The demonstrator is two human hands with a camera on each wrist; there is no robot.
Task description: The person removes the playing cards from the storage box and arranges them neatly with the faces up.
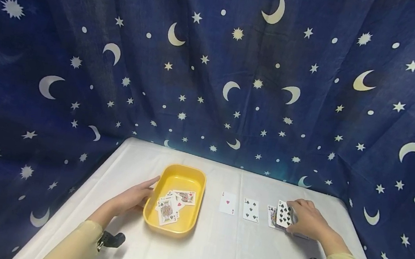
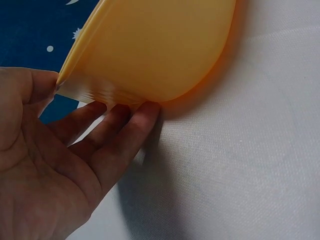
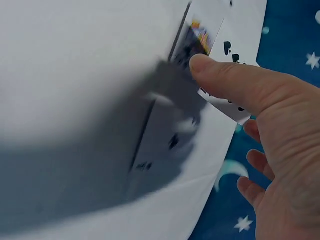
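My right hand (image 1: 308, 220) pinches a black-suited playing card (image 1: 284, 214), apparently spades, with the thumb on its face. Under that card lies a face card (image 1: 271, 217), partly covered. Another black-suited card (image 3: 172, 140) lies in the hand's shadow in the right wrist view. To the left are a five of spades (image 1: 251, 210) and an ace of hearts (image 1: 227, 202). My left hand (image 1: 133, 196) touches the outer left side of a yellow tray (image 1: 189, 222), its fingertips resting against the wall. Inside, several playing cards (image 1: 168, 210) overlap face up.
A white cloth (image 1: 210, 254) covers the table. Behind it and at the sides hangs a dark blue curtain (image 1: 206, 80) with moons and stars. A dark wrist mount (image 1: 112, 239) is on each forearm.
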